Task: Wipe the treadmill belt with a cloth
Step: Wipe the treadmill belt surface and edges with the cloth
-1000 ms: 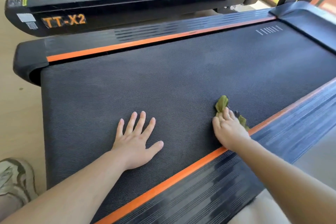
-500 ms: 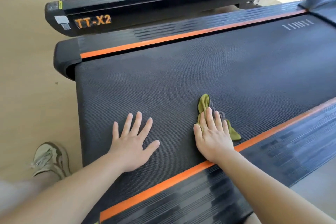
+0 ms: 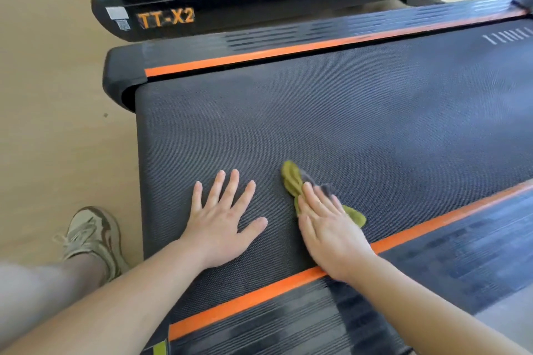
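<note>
The treadmill belt [image 3: 346, 130] is seen from above: dark, finely textured, with an orange stripe run along each long edge. The cloth [image 3: 291, 181], green with a bit of grey in it, is found on the belt near the closer orange stripe [image 3: 259, 294], about mid-frame. It's pinned flat under the right hand [image 3: 328, 228], whose fingers are laid out straight and close together on top of it. Nothing is curled round it, so it's pressed rather than gripped. One green end is left sticking out past the fingertips, and another scrap shows at the little-finger side. The right wrist is laid across the closer stripe.

The left hand [image 3: 222, 222] is planted palm down on the bare belt just beside the right one, near it but apart. Its fingers are spread wide and straight, the thumb is pointed toward the cloth, and nothing is held.

A ribbed black side rail [image 3: 288, 323] is seen on the near side of the stripe. A second treadmill [image 3: 259, 3], marked TT-X2 in orange, is parked alongside the far edge. A beige sneaker [image 3: 92, 236] is set on the wooden floor [image 3: 52, 95] off the belt's left end.
</note>
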### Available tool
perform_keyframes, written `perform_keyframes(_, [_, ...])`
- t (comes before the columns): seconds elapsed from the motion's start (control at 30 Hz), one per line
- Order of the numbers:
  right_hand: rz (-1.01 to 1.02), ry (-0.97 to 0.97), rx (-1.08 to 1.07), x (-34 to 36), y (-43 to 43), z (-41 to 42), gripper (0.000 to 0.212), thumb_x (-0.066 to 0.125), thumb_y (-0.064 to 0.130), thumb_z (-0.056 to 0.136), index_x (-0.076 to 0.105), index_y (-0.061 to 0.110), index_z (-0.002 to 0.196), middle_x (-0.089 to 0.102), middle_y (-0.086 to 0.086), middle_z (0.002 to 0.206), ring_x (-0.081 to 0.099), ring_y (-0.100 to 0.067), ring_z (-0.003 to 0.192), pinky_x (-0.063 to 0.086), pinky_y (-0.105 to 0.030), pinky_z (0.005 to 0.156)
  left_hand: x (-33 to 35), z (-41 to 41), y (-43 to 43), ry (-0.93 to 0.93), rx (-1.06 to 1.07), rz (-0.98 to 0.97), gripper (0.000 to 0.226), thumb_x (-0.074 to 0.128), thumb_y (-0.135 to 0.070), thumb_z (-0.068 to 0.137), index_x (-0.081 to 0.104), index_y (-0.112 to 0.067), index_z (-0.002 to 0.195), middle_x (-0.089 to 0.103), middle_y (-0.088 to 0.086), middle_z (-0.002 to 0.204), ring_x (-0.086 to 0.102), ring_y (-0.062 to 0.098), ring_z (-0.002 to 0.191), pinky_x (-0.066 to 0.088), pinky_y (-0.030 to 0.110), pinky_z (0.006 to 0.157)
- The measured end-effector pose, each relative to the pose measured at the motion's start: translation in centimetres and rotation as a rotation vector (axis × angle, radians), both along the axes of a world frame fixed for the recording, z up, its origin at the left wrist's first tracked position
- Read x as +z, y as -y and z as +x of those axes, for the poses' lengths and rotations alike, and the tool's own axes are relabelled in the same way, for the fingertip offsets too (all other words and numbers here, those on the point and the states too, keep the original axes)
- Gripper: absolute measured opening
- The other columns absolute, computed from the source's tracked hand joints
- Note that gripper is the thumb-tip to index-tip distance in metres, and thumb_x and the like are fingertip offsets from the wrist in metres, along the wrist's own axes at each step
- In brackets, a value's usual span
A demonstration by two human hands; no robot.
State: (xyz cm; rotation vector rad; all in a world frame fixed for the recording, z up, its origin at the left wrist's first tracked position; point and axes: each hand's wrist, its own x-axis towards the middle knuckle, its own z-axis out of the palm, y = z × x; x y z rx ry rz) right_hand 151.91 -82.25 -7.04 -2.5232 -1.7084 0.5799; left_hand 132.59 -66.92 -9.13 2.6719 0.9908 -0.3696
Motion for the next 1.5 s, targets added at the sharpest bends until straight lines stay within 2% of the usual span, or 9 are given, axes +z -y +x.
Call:
perform_keyframes(0.23, [-0.084,0.104,-0.382,0.2,-1.6,6.0,0.065,0.005,0.040,0.104,0.015,0.012,0.162,0.000,-0.009,0.170,0.002,-0.024,0.156,0.004,-0.041,0.126,0.2,0.1,-0.2,-0.042,-0.006,-0.045,0.086,0.000,-0.087,0.085,-0.024,-0.043,0.155,-0.039,-0.006,0.161,-0.044,0.018,0.143,-0.023,0.060,0.117])
perform_keyframes(0.37, [0.064,0.006,-0.102,-0.5,-2.3,-1.9,0.080,-0.009,0.040,0.094,0.025,0.007,0.158,0.010,-0.012,0.169,0.007,-0.028,0.156,0.003,-0.042,0.127,0.5,0.3,-0.1,-0.059,0.002,-0.063,0.087,0.003,-0.087,0.084,-0.022,-0.043,0.155,-0.039,-0.006,0.161,-0.044,0.019,0.143,-0.023,0.060,0.117])
perform_keyframes(0.5, [0.064,-0.050,0.098,0.6,0.0,-4.8,0.065,0.002,0.045,0.103,0.013,0.022,0.163,-0.010,0.007,0.168,-0.014,-0.008,0.154,-0.013,-0.029,0.124,0.9,0.4,-0.4,-0.087,-0.001,-0.104,0.079,0.015,-0.076,0.093,-0.019,-0.043,0.157,-0.040,-0.005,0.160,-0.044,0.019,0.143,-0.024,0.060,0.116])
perform_keyframes(0.7, [-0.049,0.075,-0.406,0.1,-4.6,-2.2,0.062,0.008,0.038,0.106,0.008,0.014,0.163,-0.008,-0.003,0.171,-0.009,-0.020,0.156,-0.004,-0.040,0.127,1.0,0.4,-1.1,-0.059,-0.031,-0.226,0.075,0.016,-0.071,0.097,-0.020,-0.042,0.156,-0.043,-0.005,0.157,-0.047,0.021,0.141,-0.030,0.060,0.111])
perform_keyframes(0.83, [0.009,-0.043,-0.233,0.3,-6.5,-8.1,0.073,-0.004,0.046,0.098,0.007,0.015,0.163,-0.009,-0.003,0.170,-0.014,-0.018,0.156,-0.010,-0.038,0.125,2.4,0.4,-3.6,-0.079,-0.105,-0.381,0.066,0.029,-0.052,0.102,-0.001,-0.043,0.160,-0.031,-0.006,0.164,-0.036,0.020,0.148,-0.022,0.057,0.118])
perform_keyframes(0.97, [-0.064,-0.049,0.017,1.5,-4.4,-11.4,0.075,-0.008,0.051,0.096,0.009,0.024,0.163,-0.014,0.008,0.167,-0.017,-0.009,0.154,-0.010,-0.033,0.125,3.9,-2.3,-9.0,0.076,-0.201,-0.164,0.055,0.041,-0.036,0.102,0.034,-0.030,0.157,0.001,0.000,0.171,-0.004,0.018,0.157,0.000,0.041,0.127])
perform_keyframes(1.23, [-0.135,0.101,-0.748,0.3,-7.5,-11.5,0.062,0.007,0.034,0.106,0.011,0.008,0.162,-0.005,-0.011,0.170,-0.006,-0.026,0.157,0.001,-0.046,0.127,0.3,-6.7,-13.5,0.120,-0.340,-0.057,0.070,0.021,-0.064,0.101,0.002,-0.036,0.162,-0.014,0.001,0.170,-0.018,0.023,0.155,-0.008,0.041,0.126])
perform_keyframes(1.37, [0.028,0.009,-0.576,0.6,-10.2,-21.0,0.074,-0.002,0.044,0.099,0.018,0.012,0.162,-0.001,-0.005,0.170,-0.006,-0.019,0.157,-0.005,-0.037,0.127,0.2,-7.0,-15.2,0.121,-0.447,-0.051,0.070,0.023,-0.063,0.101,0.001,-0.036,0.162,-0.013,0.001,0.170,-0.016,0.023,0.156,-0.005,0.039,0.127])
perform_keyframes(1.5, [-0.020,0.135,-0.301,1.1,-8.7,-24.5,0.059,0.023,0.041,0.106,0.040,0.012,0.155,0.026,-0.006,0.166,0.018,-0.020,0.155,0.011,-0.040,0.124,0.2,-7.4,-15.9,0.094,-0.504,-0.102,0.078,0.018,-0.071,0.097,-0.003,-0.032,0.162,-0.020,0.005,0.169,-0.023,0.023,0.154,-0.008,0.042,0.126])
